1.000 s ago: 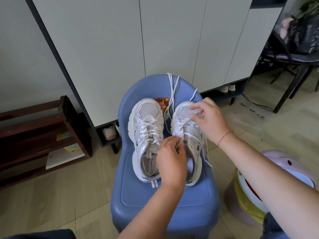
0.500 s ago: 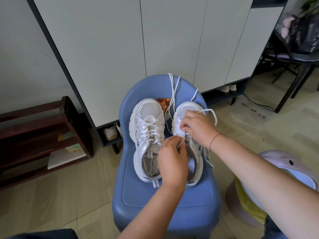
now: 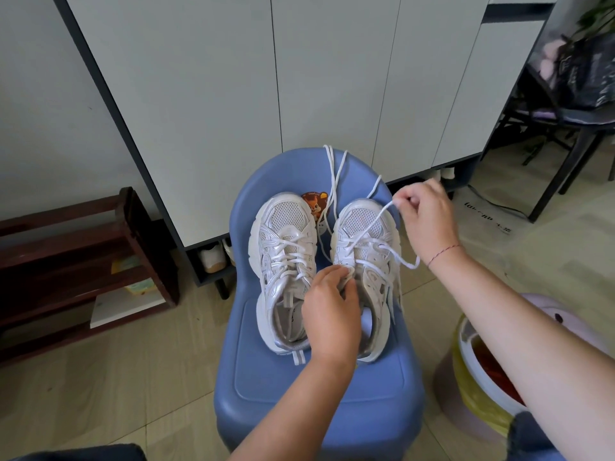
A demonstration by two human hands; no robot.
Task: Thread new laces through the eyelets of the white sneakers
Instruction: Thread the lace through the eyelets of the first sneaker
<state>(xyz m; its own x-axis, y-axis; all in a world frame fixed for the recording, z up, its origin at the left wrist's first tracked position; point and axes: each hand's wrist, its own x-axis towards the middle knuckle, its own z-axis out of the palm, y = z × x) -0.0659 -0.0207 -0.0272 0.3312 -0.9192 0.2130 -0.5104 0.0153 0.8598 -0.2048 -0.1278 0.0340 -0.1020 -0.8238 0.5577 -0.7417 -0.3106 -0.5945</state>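
Two white mesh sneakers [image 3: 287,224] stand side by side on a blue plastic chair [image 3: 319,380]. The left hand [image 3: 329,311] grips the right-side sneaker [image 3: 364,221] at its tongue. The right hand [image 3: 424,216] pinches a white cord lace [image 3: 372,224] between thumb and fingertips, above the toe.

White cabinets [image 3: 233,78], tiled floor [image 3: 100,377]
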